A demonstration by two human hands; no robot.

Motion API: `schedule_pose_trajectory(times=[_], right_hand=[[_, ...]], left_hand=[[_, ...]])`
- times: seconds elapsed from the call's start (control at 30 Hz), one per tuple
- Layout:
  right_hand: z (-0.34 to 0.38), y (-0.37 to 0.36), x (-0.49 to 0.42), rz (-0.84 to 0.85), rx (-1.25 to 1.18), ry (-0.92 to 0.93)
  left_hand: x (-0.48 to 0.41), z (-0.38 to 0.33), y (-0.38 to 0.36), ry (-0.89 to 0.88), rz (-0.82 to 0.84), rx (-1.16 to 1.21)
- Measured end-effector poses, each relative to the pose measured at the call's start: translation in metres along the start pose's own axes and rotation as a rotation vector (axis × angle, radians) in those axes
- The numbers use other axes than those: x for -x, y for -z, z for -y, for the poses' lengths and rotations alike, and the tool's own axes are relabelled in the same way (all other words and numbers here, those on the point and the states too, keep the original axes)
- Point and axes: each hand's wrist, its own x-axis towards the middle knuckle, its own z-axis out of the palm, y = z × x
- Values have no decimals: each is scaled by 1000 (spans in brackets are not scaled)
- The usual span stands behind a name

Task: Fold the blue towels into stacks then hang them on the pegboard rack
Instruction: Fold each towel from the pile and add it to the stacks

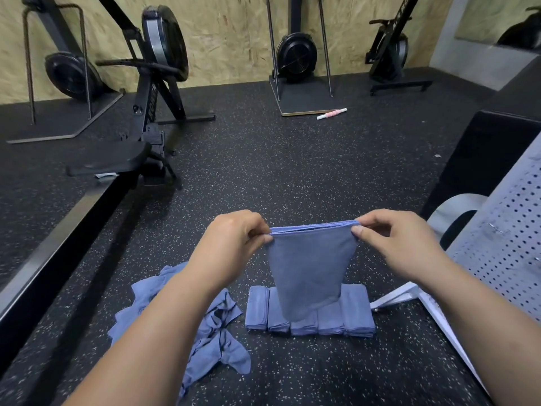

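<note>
Floor (292,171) of black speckled rubber fills most of the view, and on it, close to the person, sits a row of folded blue towels (354,315), the stacks touching side by side. Left of the row and beyond it stands a black rowing machine (155,83). Its long rail (58,238) runs down the left side, well apart from the row. Right of the row leans a white pegboard rack (503,244), whose foot (392,297) ends just beside the row's right end. Beyond the rack sits a black box (483,159). Far beyond the row, black fan machines (295,57) stand against a chipboard wall (234,39). A wide stretch of floor lies between them and the row.

Just left of the row lies a heap of unfolded blue towels (216,326), loose and crumpled, partly hidden by the left forearm. Above the row hangs one blue towel (310,268), already doubled over, and its lower end hides the middle of the row. The left hand (234,238) pinches the towel's top left corner between thumb and fingers. The right hand (401,241) pinches the top right corner the same way, and the upper edge is stretched flat between them. Far beyond the row, beside the base of a fan machine, lies a small pink and white roller (331,113)
</note>
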Motion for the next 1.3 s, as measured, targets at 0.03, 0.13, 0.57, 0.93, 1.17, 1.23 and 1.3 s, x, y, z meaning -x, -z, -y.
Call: schedule_pose_trajectory(times=[0.03,0.13,0.57,0.93,1.17,1.23,1.3], right_hand=[[-1,0,0,9,18,3],[1,3,1,51,50,31],[37,-34,23,116,-110,206],[24,-57,34,429,-96,89],[11,-66,35,362,206,53],[7,-60,29,360,270,32],[4,-51,24,346,287,9]], left_hand=[[0,0,1,11,-6,10],[0,0,1,43,-31,36],[0,-25,-10,-100,81,26],[3,-41,-19,-38,-103,314],[-1,-23,3,102,-397,387],[-3,-12,8,195,-488,422],[-4,1,12,300,-566,413]])
